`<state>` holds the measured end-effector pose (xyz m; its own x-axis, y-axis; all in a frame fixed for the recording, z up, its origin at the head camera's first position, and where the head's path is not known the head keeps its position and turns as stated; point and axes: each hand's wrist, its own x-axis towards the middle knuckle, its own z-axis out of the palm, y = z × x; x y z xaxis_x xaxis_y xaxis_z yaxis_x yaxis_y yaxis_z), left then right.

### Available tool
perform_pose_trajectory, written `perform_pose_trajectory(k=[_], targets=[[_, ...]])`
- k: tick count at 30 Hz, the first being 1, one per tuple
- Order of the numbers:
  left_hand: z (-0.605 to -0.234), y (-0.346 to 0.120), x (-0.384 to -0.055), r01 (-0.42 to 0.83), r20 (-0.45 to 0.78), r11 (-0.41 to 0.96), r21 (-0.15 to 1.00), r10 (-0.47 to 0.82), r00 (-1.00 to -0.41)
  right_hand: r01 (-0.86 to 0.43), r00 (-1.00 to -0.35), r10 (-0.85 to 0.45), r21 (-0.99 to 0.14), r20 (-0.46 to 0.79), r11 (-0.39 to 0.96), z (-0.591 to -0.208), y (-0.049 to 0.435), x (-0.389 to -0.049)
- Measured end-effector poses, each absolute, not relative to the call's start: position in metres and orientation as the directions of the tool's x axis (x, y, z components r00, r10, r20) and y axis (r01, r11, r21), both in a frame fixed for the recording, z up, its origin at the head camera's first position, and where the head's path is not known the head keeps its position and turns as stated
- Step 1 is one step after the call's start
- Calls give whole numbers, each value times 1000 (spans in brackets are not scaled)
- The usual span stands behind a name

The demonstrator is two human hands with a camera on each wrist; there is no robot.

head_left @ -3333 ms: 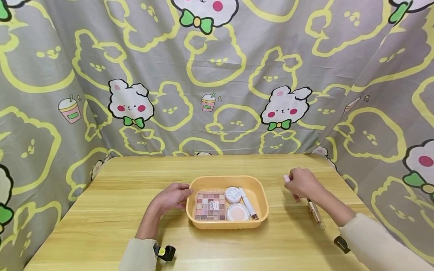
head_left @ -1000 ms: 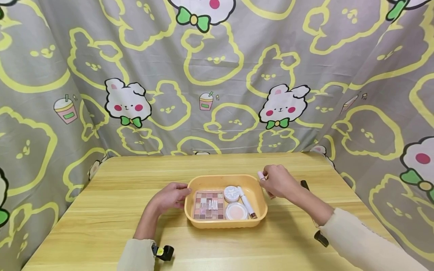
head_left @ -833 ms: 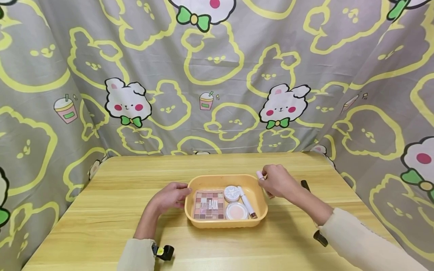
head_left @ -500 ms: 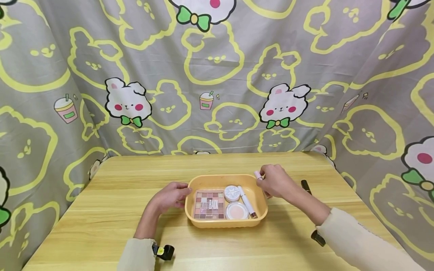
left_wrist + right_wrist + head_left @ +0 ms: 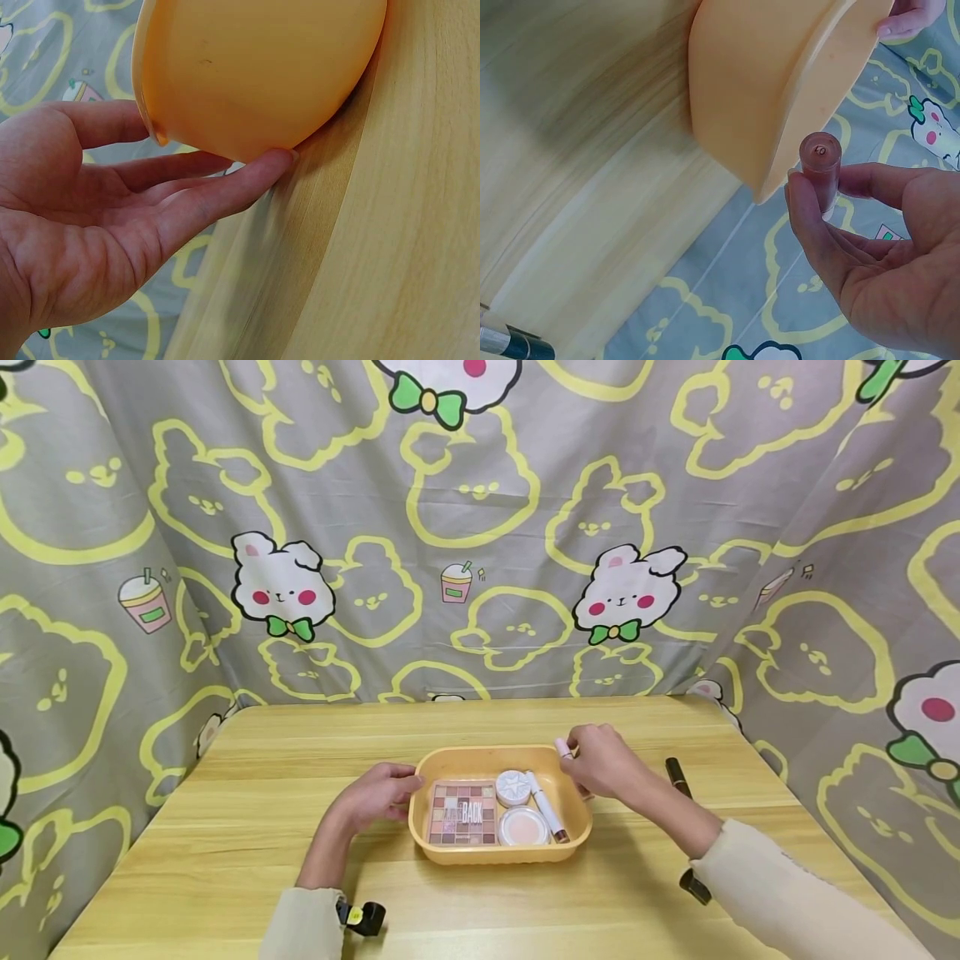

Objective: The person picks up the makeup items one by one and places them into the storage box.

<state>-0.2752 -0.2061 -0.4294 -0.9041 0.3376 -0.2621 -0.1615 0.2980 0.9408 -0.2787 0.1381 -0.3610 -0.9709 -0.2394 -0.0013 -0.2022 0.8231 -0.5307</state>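
My right hand pinches a lip gloss tube between thumb and fingers, just off the right end of a yellow plastic basket. In the head view its pale pink cap points up; in the right wrist view its round end carries a small number. At the basket's left end, my left hand touches the rim and outer wall with nearly straight fingers. Inside the basket lie an eyeshadow palette, a white star-topped jar, a round compact and a white tube.
A black-capped tube lies on the wooden table to the right, partly behind my right forearm. Small black cameras sit at the left wrist and right wrist. A patterned curtain hangs around the back and sides.
My right hand has carried the lip gloss leftwards from the table's right side to the basket's right end, uncovering the black cap. The left hand stays at the basket.
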Motion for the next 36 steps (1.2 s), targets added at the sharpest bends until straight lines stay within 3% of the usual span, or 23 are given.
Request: perform_pose_trajectory(k=[36], targets=[[-427,-207,-274,-161,-265,303,939,342,-902,-232,-963,-268,-525,7,819,-385,114,-275]])
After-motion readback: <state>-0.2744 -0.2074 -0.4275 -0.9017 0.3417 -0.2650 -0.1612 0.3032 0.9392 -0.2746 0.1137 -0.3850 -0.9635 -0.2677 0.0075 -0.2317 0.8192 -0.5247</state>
